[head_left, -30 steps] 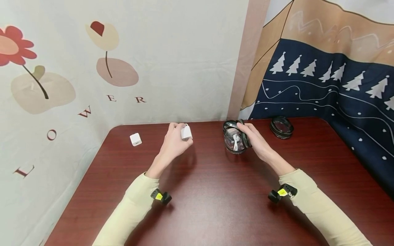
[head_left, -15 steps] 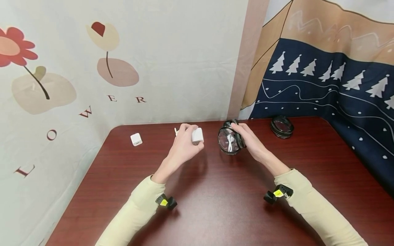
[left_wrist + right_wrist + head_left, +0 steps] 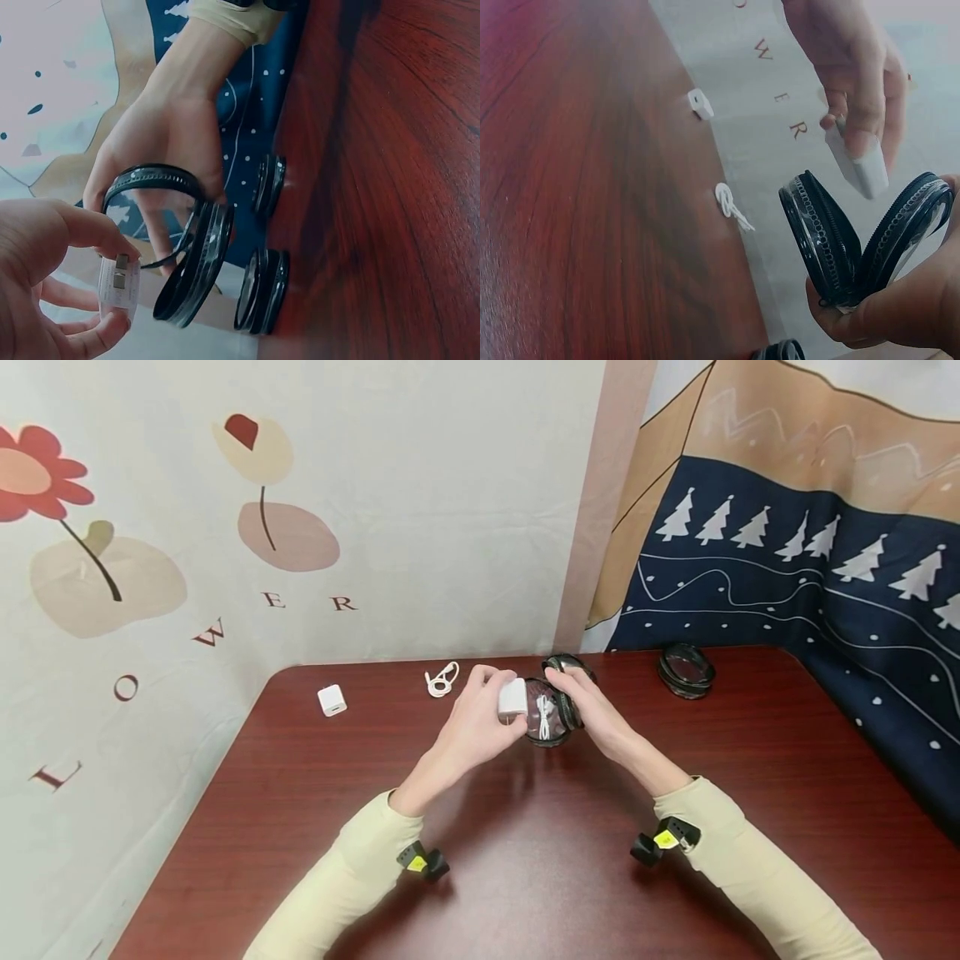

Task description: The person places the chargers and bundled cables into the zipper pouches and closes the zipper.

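My left hand (image 3: pixel 480 718) pinches a white charger plug (image 3: pixel 513 697) between fingers and thumb, its metal prongs showing in the left wrist view. My right hand (image 3: pixel 596 710) grips a round clear zip case (image 3: pixel 810 232) with black edges. The case is unzipped and its two halves gape in a V in the right wrist view. A bundled white cable (image 3: pixel 545 717) shows through its clear side in the head view. The plug is close beside the case's mouth, in front of the gap; whether they touch I cannot tell.
Another white charger plug (image 3: pixel 332 700) lies on the table's left. A coiled white cable (image 3: pixel 441 680) lies near the back edge. One round black-edged case (image 3: pixel 570 662) stands behind my right hand, and another case (image 3: pixel 686 670) is at the back right. Cloth walls border the table.
My left hand has moved right with the charger plug, uncovering the coiled cable behind it. My right hand has shifted slightly left with the case, so the plug and case are now close together.
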Motion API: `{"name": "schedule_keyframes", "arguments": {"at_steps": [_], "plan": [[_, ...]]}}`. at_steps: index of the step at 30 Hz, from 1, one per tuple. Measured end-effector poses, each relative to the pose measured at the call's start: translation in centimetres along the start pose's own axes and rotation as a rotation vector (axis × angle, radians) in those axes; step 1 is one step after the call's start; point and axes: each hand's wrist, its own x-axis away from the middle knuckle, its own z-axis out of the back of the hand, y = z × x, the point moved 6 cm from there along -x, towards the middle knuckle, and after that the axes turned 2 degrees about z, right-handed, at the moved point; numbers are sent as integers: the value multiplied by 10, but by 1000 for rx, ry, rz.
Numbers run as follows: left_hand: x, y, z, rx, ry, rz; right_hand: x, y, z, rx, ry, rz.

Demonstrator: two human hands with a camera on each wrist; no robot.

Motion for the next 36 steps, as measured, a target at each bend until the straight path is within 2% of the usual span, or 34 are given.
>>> {"name": "schedule_keyframes", "arguments": {"at_steps": [8, 13, 20, 28, 36], "plan": [[-2, 6, -9, -35, -42, -22, 0, -3, -13, -29, -41, 15], [-3, 7, -15, -90, -68, -49, 1, -8, -17, -49, -51, 34], [-2, 9, -19, -149, -99, -52, 1, -9, -20, -86, -72, 30], [-1, 10, -20, -202, -82, -85, 2, -10, -18, -111, -59, 24], [0, 13, -18, -244, -12, -164, 0, -12, -19, -168, -74, 50]]}}
